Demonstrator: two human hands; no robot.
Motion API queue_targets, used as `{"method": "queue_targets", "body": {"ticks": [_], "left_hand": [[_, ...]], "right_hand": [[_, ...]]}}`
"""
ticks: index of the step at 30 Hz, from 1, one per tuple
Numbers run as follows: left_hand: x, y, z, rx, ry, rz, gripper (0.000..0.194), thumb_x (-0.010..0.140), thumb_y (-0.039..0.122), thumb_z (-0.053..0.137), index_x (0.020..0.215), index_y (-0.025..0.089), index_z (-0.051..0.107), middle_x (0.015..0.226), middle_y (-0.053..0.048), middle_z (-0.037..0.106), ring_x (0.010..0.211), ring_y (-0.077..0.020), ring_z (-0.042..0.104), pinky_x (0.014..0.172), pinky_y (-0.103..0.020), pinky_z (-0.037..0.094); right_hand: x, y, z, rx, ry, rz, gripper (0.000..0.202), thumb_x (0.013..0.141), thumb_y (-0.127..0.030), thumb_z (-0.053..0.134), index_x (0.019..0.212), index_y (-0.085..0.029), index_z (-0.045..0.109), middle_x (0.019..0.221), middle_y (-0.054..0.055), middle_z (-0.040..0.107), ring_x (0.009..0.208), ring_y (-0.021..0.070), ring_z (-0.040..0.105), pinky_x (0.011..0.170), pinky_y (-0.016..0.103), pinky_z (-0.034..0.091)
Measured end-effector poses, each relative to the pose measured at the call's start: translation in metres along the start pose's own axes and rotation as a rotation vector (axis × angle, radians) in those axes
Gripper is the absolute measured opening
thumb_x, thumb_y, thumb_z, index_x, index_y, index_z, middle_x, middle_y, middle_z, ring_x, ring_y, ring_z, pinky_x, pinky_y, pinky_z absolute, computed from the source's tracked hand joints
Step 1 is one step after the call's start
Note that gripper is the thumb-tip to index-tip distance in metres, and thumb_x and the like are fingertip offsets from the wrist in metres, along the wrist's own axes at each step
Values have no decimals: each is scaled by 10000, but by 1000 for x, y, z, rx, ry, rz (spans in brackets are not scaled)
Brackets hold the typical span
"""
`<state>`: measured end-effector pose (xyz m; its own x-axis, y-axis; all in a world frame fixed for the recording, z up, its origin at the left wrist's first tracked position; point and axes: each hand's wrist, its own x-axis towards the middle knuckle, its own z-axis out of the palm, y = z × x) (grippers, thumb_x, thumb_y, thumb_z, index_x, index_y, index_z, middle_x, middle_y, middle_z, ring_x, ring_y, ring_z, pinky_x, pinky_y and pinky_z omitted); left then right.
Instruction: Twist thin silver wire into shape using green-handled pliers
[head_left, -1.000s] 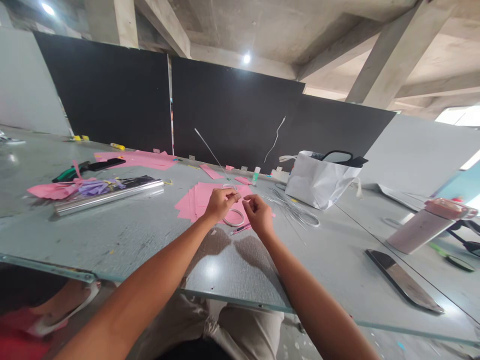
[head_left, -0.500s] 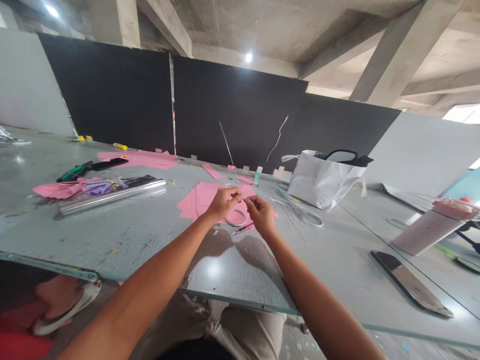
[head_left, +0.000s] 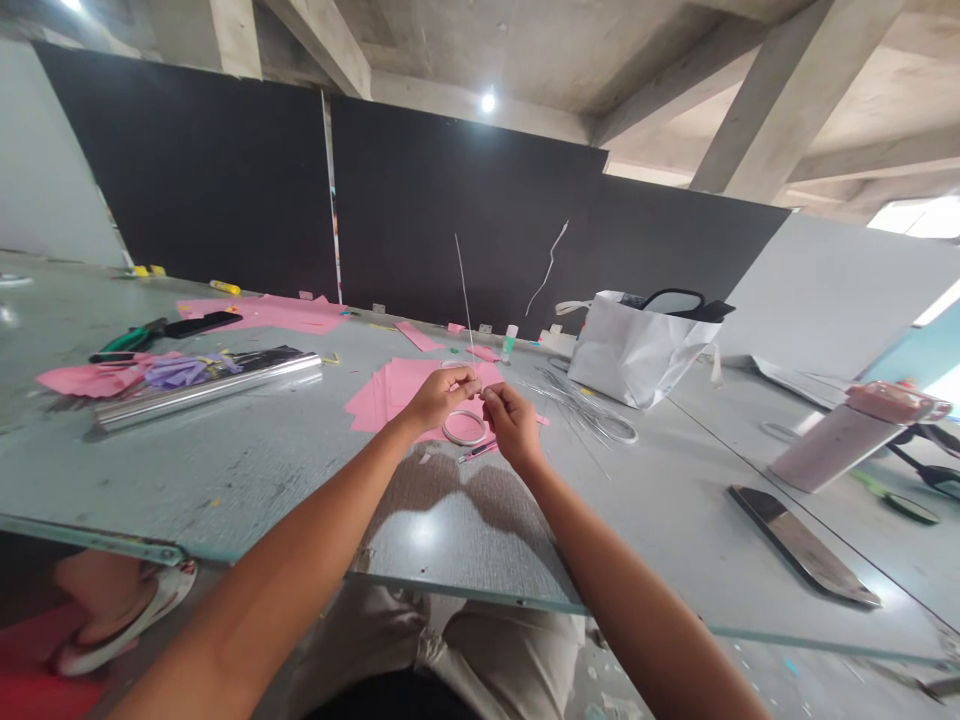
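A thin, pale wire stands up from between the fingertips of both hands. My left hand is closed in a pinch on its lower end. Close beside it, my right hand also pinches at the wire's lower end, the exact contact hidden by the fingers. Below the hands lie a white ring-shaped roll, which looks like tape, and a pink craft knife. Pink paper sheets spread beneath and behind them. A bundle of loose wires rests to the right.
A white bag stands behind the wires. Farther right are a pink-lidded bottle and a dark, shiny phone-like slab. On the left lies a silver foil-like roll. A black partition rises behind the table.
The wire has swung from leaning left to nearly upright. Both hands remain pinched together at its base. The whole view has shifted slightly.
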<state>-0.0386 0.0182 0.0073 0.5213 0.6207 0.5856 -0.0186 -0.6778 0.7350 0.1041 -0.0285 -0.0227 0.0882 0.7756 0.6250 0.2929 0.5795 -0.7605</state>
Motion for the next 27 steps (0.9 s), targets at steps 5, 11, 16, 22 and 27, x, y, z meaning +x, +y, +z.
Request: {"method": "queue_targets", "body": {"ticks": [5,11,16,22,27], "left_hand": [[1,1,-2,-27,-33,-13,317,818,435,534,643,173,500,661,6,492,691,-139,472,721,-288,399],[0,-4,-2,16,-39,-46,295,823,413,530,650,174,513,663,4,509,687,-141,486,701,-288,395],[0,-4,1,32,-17,-58,318,808,443,538,634,179,504,654,7,511,677,-140,476,688,-289,387],[0,-4,0,14,3,-39,336,797,465,565,640,170,528,643,13,504,668,-129,474,687,-282,396],[-1,-5,-1,-6,-35,-63,347,794,489,566,674,164,550,646,14,492,648,-123,456,653,-276,388]], "right_hand": [[-1,5,2,-6,-4,1,275,863,-452,443,753,-211,520,564,-37,494,510,119,449,530,248,381],[-2,7,-6,-202,35,-79,235,870,-422,461,862,-214,570,642,-10,572,582,146,534,602,265,424],[-1,5,-16,-412,7,-173,242,890,-399,437,865,-229,607,667,17,619,617,165,559,665,276,440],[0,4,-16,-445,-8,-189,267,901,-401,409,860,-230,609,655,16,608,608,168,559,660,268,433],[-1,5,-16,-431,-17,-183,258,887,-395,421,833,-220,603,660,18,606,598,163,545,639,270,417]]}}
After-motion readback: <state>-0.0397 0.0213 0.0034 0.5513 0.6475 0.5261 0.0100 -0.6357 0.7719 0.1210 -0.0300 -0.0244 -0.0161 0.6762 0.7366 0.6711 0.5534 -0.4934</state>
